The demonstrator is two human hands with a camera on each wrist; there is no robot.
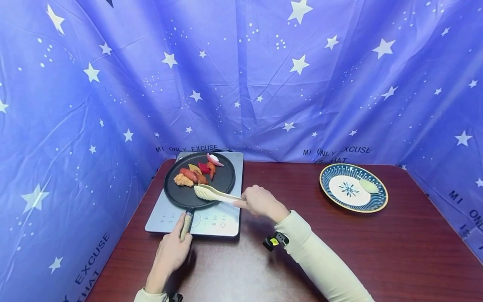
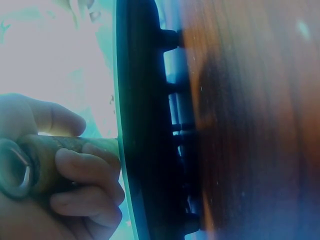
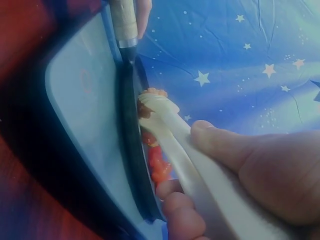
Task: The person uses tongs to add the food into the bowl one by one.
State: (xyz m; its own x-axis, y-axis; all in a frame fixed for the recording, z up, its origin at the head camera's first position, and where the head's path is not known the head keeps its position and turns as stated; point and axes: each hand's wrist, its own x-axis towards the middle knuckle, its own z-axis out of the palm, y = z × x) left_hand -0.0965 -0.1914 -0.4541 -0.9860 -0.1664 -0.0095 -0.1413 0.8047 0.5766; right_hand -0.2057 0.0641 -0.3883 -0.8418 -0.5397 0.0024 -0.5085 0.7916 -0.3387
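Note:
A black flat pan point(image 1: 224, 180) rests on an induction cooktop point(image 1: 156, 224). My left hand point(image 1: 171, 251) grips its wooden handle point(image 2: 47, 170), fingers wrapped round it in the left wrist view. In my right hand point(image 1: 262, 204) are cream-coloured tongs point(image 1: 216, 196), held between thumb and fingers. Their tips reach over the pan, right at a brown piece of food point(image 1: 201, 179). Beside that lie a crumbly golden piece point(image 1: 183, 180), a reddish sausage-like piece point(image 1: 187, 173), a yellow piece point(image 1: 194, 168), a red piece point(image 1: 203, 167), an orange-red curled piece point(image 3: 161, 170) and a pink-and-white piece point(image 1: 214, 159).
A blue-patterned plate point(image 1: 333, 197) with a pale green oval piece point(image 1: 368, 186) on it stands at the right of the dark red wooden table point(image 1: 286, 176). Blue star-printed curtains point(image 1: 241, 84) hang close behind and on both sides.

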